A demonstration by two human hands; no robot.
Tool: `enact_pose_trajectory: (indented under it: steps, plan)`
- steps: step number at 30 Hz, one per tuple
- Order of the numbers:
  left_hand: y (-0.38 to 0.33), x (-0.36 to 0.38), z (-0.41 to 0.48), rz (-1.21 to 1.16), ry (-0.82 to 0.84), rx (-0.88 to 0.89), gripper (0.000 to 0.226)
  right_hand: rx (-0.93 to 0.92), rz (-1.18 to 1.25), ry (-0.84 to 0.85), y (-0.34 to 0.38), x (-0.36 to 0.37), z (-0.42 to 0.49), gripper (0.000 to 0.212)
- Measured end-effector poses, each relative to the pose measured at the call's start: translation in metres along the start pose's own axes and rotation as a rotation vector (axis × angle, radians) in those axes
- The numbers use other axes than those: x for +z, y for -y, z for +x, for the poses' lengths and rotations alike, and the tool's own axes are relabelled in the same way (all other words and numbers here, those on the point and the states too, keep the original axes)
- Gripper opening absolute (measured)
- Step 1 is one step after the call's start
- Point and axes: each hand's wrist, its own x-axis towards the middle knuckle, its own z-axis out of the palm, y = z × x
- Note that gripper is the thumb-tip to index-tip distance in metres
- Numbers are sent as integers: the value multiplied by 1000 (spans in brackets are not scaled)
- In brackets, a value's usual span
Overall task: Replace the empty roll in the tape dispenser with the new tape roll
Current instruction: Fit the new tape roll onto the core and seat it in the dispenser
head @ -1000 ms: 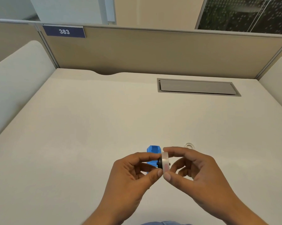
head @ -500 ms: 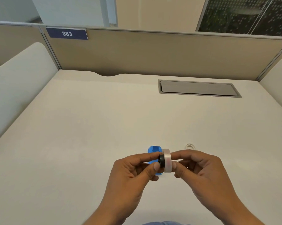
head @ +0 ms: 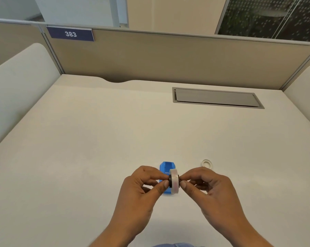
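Note:
Both hands hold the new tape roll (head: 175,181), a whitish ring standing on edge with a black hub (head: 170,180) on its left face. My left hand (head: 141,188) pinches the hub side with thumb and forefinger. My right hand (head: 209,189) pinches the roll's right side. Right behind and below the roll, the blue tape dispenser (head: 165,168) sits on the desk, partly hidden by my fingers. The empty roll (head: 206,164), a small clear ring, lies flat on the desk to the right of the dispenser.
The white desk (head: 97,148) is bounded by a beige partition (head: 168,57) at the back and white side panels (head: 17,86). A grey cable hatch (head: 216,98) is set into the desk at the back right.
The black hub has gone further into the roll. My hands have drawn a little closer together around it. The dispenser and empty roll have stayed put.

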Motion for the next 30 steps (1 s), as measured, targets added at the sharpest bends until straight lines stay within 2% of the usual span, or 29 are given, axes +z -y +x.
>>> enact_pose_trajectory:
  steps: [13,19,30]
  plan:
    - [33,11,54,277,23,29,14,132,-134,-12,-53,14,44,13]
    - [52,19,80,388,44,-14,20,113,-238,-8,-76,20,64,17]
    - [79,26,110,491,45,-50,7,122,-295,27,-106,29,89,14]
